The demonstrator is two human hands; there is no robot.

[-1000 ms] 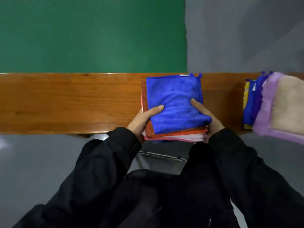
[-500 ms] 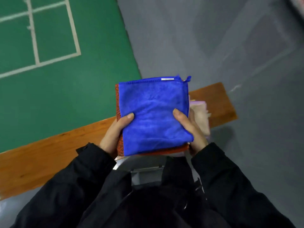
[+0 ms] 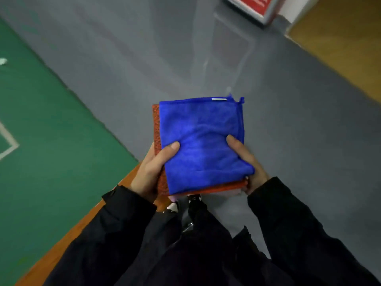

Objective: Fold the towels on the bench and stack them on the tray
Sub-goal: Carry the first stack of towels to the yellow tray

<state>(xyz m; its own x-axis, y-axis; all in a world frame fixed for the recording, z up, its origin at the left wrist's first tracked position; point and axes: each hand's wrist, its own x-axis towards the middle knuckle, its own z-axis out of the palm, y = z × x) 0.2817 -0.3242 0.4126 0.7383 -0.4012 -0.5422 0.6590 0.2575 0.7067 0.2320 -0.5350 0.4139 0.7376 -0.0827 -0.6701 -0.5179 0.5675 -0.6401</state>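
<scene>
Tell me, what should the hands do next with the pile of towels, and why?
Probably keep both hands clamped and carry on looking for the tray. The left hand and right hand grip a stack with a folded blue microfibre towel on a folded orange textured towel. It hangs over the grey floor, past the wooden bench, and no tray is in view.

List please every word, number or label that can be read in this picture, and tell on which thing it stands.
No text can be read.
Small white tag on the far hem of the blue towel: too small and blurred to read.
Red sign in a grey frame, at the top edge on the floor: cut off and blurred, no letters legible.
</scene>
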